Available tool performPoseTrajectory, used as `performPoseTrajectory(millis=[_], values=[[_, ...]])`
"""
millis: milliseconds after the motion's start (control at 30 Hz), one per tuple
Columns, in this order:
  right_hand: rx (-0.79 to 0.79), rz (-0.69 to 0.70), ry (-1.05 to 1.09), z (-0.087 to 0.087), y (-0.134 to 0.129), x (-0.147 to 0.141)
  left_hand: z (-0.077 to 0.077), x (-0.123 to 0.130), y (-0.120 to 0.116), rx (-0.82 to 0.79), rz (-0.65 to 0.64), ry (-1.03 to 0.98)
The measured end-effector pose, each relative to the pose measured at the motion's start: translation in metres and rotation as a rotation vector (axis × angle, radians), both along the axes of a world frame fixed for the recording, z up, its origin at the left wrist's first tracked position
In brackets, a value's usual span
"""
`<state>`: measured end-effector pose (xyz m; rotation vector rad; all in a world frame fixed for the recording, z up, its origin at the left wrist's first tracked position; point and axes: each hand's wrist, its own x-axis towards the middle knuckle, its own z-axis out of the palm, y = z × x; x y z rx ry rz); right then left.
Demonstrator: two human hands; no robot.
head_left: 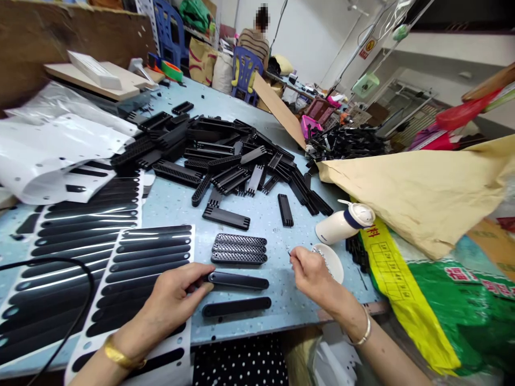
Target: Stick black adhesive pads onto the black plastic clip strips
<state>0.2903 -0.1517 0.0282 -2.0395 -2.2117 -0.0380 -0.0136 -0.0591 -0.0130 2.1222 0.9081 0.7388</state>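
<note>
My left hand (173,292) grips the left end of a smooth black bar (239,281) between thumb and fingers, close to the table top. Below that bar lies a second black bar (237,306). Above it, several black bars with a textured pattern (239,249) are lined up side by side. My right hand (311,271) is closed in a pinch, with a tiny dark tip showing at its fingers that is too small to name. Just beside it is a white bowl (337,264) with small silvery pieces, partly covered by the hand.
Sheets of black adhesive strips (147,268) lie at left, with a black cable (86,273) across them. A heap of black plastic bars (225,155) spreads over the back of the table. At right are a cream bottle (338,228) and brown paper (418,187). A person (255,43) sits far back.
</note>
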Motion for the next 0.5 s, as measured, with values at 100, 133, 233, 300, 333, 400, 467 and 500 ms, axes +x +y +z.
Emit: performPoseTrajectory(millis=[100, 133, 233, 300, 333, 400, 467, 500], values=[[0.028, 0.033, 0.288, 0.017, 0.004, -0.018, 0.0, 0.0, 0.001, -0.003, 0.002, -0.016], [0.035, 0.048, 0.392, 0.021, 0.006, -0.026, 0.0, 0.0, 0.001, -0.01, 0.002, -0.018], [0.023, 0.076, 0.611, 0.026, 0.014, -0.047, 0.0, -0.001, 0.001, -0.043, 0.004, -0.006], [-0.014, 0.103, 0.701, 0.024, 0.02, -0.058, 0.0, -0.001, -0.001, -0.067, 0.008, 0.003], [-0.036, 0.13, 0.727, 0.021, 0.023, -0.063, 0.0, -0.001, -0.002, -0.078, 0.009, 0.004], [-0.074, 0.187, 0.729, 0.017, 0.028, -0.073, 0.0, -0.001, -0.004, -0.095, 0.011, -0.005], [-0.112, 0.247, 0.677, 0.013, 0.032, -0.081, 0.001, 0.0, -0.005, -0.106, 0.009, -0.013], [-0.13, 0.281, 0.646, 0.012, 0.034, -0.085, 0.002, 0.0, -0.006, -0.108, 0.007, -0.018]])
